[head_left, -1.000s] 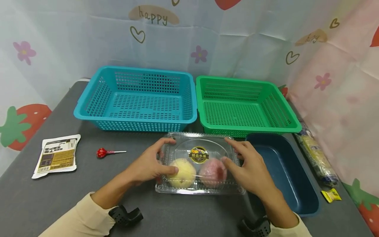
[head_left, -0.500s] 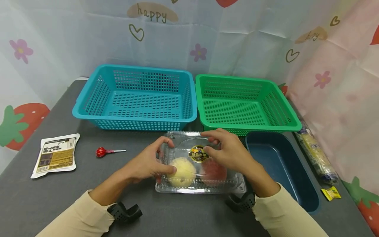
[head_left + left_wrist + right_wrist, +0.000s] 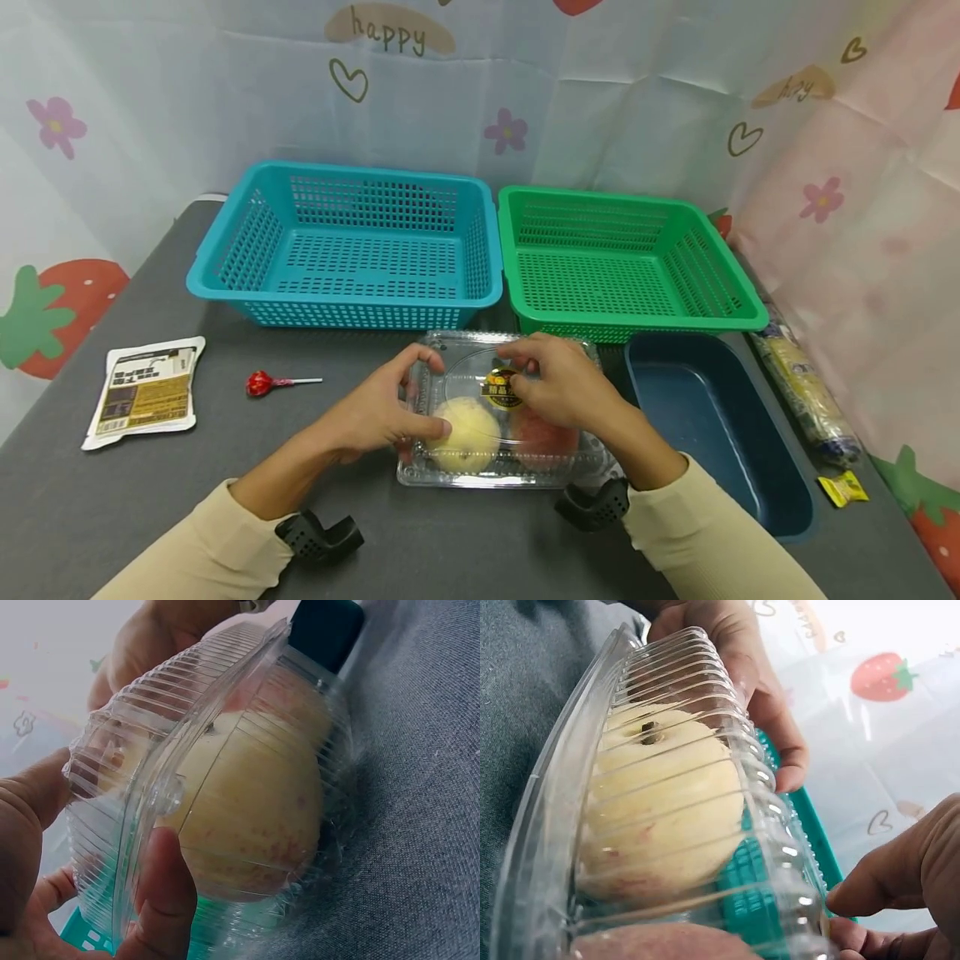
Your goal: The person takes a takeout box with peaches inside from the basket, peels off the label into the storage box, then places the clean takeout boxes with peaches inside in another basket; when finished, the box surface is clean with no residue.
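Note:
A clear plastic clamshell fruit box (image 3: 427, 477) with ridged walls lies closed on the table. Inside sit a pale yellow round fruit (image 3: 463, 433) and a reddish one (image 3: 546, 443). My left hand (image 3: 381, 408) grips the box's left side, its thumb (image 3: 166, 885) against the ridged wall and other fingers behind. Over the lid, my right hand (image 3: 562, 375) has bent fingers, with thumb and forefinger tips right at the black-and-gold label (image 3: 498, 390), which they partly cover. I cannot tell whether they pinch the label's edge.
A blue basket (image 3: 367, 297) and a green basket (image 3: 637, 323) stand behind the box. A dark blue bin (image 3: 720, 433) is at the right, beside a long packet (image 3: 806, 392) and a yellow candy (image 3: 843, 488). A lollipop (image 3: 259, 383) and a white-and-gold pouch (image 3: 142, 392) lie left.
My right hand has moved left from the box's right edge to the label on the lid, then settled there. My left hand has kept its grip, and the box has stayed in place.

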Tool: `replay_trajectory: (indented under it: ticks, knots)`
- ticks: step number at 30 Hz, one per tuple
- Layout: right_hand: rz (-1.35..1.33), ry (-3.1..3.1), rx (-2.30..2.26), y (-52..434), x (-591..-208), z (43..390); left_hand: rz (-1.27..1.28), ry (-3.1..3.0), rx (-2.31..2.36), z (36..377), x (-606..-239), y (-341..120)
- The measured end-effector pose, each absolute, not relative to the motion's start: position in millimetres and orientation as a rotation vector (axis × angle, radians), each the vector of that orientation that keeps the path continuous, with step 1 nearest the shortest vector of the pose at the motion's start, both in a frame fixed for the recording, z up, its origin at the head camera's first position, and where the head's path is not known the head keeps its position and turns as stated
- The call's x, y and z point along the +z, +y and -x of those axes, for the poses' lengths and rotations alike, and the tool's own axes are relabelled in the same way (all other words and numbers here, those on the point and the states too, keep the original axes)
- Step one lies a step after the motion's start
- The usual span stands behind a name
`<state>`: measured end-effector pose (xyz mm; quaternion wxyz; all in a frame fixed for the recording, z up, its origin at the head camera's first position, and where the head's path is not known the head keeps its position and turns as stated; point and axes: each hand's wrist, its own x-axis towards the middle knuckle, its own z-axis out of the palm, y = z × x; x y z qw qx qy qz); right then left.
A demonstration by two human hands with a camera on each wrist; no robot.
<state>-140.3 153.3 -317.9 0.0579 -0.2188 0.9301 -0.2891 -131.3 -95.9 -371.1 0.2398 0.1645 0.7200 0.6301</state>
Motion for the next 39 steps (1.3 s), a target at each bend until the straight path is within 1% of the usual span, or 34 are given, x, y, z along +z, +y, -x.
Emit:
replay_trajectory:
  ticks: [14, 21, 27, 39]
  knots:
    - [0.440, 2.857, -0.866, 149.5, -317.2, 141.6, -0.449, 1.980, 1.713, 130.7, -370.0, -95.3]
    - [0.450, 2.822, -0.929, 151.0, -318.0, 141.9, -0.453, 1.991, 1.708, 130.6, -370.2, -95.7]
    - [0.371, 2.771, -1.020, 152.0, -317.8, 144.1, -0.449, 2.000, 1.703, 130.9, -369.9, -96.3]
    - [0.293, 2.619, -1.240, 152.5, -314.3, 149.4, -0.433, 1.990, 1.707, 131.4, -370.5, -96.5]
